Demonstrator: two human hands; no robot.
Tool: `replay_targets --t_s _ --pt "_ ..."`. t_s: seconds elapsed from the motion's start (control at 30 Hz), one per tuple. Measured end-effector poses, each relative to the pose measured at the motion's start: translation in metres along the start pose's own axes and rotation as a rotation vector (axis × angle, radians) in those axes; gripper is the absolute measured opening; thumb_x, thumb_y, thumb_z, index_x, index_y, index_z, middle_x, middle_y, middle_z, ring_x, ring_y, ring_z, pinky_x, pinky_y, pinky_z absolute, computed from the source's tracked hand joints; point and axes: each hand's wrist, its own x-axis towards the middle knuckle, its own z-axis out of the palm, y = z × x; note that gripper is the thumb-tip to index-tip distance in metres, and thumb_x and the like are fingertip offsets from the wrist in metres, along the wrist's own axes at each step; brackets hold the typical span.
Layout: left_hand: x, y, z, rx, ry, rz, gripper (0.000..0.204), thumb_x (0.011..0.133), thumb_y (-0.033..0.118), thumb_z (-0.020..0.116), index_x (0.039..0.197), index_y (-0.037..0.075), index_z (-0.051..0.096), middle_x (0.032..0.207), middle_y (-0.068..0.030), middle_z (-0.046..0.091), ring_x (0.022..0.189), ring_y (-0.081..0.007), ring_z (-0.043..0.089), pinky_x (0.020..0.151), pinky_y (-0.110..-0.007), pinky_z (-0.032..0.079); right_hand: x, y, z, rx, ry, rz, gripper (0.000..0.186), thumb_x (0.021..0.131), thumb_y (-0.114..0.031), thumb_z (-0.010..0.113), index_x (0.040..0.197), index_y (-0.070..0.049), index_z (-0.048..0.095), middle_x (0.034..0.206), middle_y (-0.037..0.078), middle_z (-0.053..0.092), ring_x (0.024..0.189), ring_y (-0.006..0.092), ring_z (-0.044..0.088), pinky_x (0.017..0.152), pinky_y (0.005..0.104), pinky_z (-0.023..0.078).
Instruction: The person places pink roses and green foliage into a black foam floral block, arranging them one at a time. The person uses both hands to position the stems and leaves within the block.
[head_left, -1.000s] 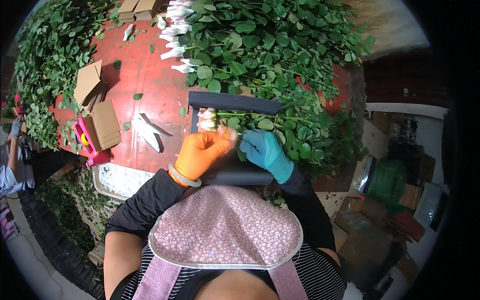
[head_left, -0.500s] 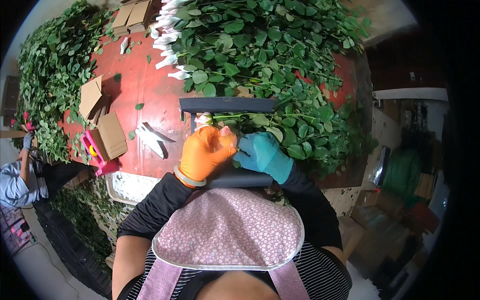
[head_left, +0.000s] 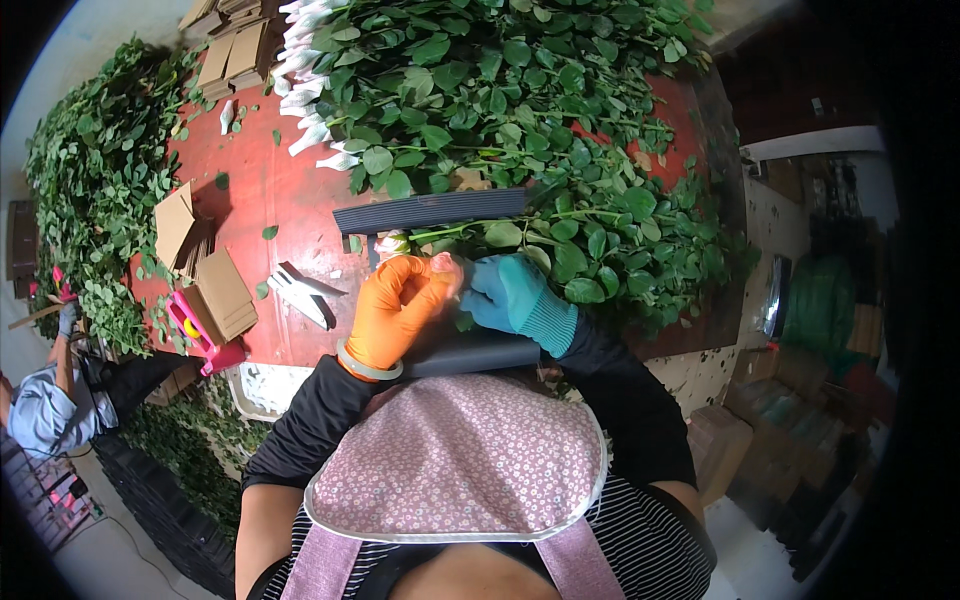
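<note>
My left hand [head_left: 392, 312], in an orange glove with a pale band at the wrist, is closed, thumb and fingertips pinched around the head of a pink rose [head_left: 443, 264]. Against the other side of that bloom is my right hand [head_left: 517, 300], in a teal knit glove, its fingers bent together; what lies in them is hidden. Just beyond my left fingers, a second pale pink rose [head_left: 393, 243] rests with its stem running right. Both blooms lie between a dark ribbed bar [head_left: 430, 211] behind and a dark padded edge [head_left: 470, 354] close to my apron.
Leafy stems with white-wrapped heads [head_left: 308, 137] are heaped at the back of the red table [head_left: 290, 215]. White-handled clippers [head_left: 302, 295], cardboard sheets [head_left: 224, 295] and a pink tool [head_left: 207, 335] lie left. Another person [head_left: 60, 400] works at far left beside more foliage [head_left: 90, 200].
My view has turned slightly, so the far table contents sit further left. Both hands stay together at the pink rose, with small finger movements.
</note>
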Motion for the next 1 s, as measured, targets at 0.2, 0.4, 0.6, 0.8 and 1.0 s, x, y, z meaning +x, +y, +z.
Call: replay_targets --t_s 0.2,0.4,0.6,0.8,1.0 --pt "0.008 -0.025 0.004 0.043 0.087 0.108 0.029 0.075 0.009 0.082 0.090 0.001 0.060 0.076 0.0013 0.051 0.069 -0.0075 0.045 0.062 -0.024 0.041 0.000 -0.004 -0.002 0.006 0.035 -0.025 0.013 0.076 -0.018 0.067 0.077 -0.006 0.062 0.070 0.014 0.063 0.064 0.0351 0.063 0.057 0.0450 0.048" --pt "0.009 -0.022 0.001 0.222 0.116 0.086 0.026 0.077 0.012 0.082 0.088 0.001 0.061 0.073 0.0009 0.049 0.068 -0.0083 0.044 0.061 -0.025 0.039 0.001 -0.001 0.000 0.012 0.008 -0.024 0.019 0.080 -0.023 0.068 0.085 -0.006 0.062 0.074 0.015 0.063 0.068 0.0360 0.062 0.060 0.0456 0.048" --pt "0.009 -0.020 0.005 -0.006 0.070 0.035 0.021 0.086 0.013 0.075 0.095 -0.001 0.063 0.081 -0.0006 0.062 0.074 -0.0067 0.054 0.065 -0.023 0.045 0.002 0.002 0.000 0.045 -0.006 -0.003 0.018 0.081 -0.022 0.068 0.081 -0.005 0.062 0.074 0.016 0.062 0.069 0.0353 0.062 0.060 0.0446 0.048" --pt "0.008 -0.024 0.003 -0.157 0.047 0.019 0.019 0.087 0.002 0.071 0.104 0.000 0.062 0.093 -0.0015 0.067 0.086 -0.0083 0.062 0.075 -0.023 0.050 0.003 0.003 -0.003 0.003 -0.018 -0.014 0.020 0.080 -0.021 0.071 0.078 -0.002 0.065 0.073 0.015 0.063 0.066 0.0331 0.063 0.058 0.0409 0.049" --pt "0.011 -0.026 0.001 -0.213 0.075 -0.001 0.010 0.089 0.004 0.070 0.096 0.001 0.064 0.086 0.0031 0.060 0.077 -0.0048 0.054 0.070 -0.021 0.045 0.003 0.007 0.000 0.078 -0.001 0.035 0.020 0.083 -0.024 0.071 0.086 -0.005 0.065 0.076 0.014 0.064 0.069 0.0334 0.063 0.061 0.0413 0.049"
